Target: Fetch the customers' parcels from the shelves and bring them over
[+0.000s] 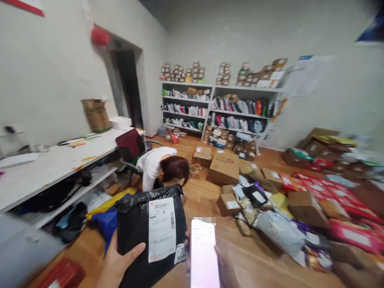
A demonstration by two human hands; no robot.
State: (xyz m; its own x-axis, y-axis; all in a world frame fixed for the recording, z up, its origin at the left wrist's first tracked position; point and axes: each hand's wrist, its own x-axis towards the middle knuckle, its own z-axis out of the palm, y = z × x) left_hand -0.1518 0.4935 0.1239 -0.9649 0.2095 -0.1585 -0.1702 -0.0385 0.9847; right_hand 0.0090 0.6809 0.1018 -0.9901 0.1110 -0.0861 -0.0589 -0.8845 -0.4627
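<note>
Head view: one black parcel (150, 236), one phone (204, 256).

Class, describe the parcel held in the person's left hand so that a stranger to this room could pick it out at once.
Start at the long white counter along the left wall and come down to the bottom of the view. There the left hand grips a black plastic parcel beside a lit phone. Unlike the brown boxes and red packets on the floor, it is glossy black with a white barcode label.
</note>
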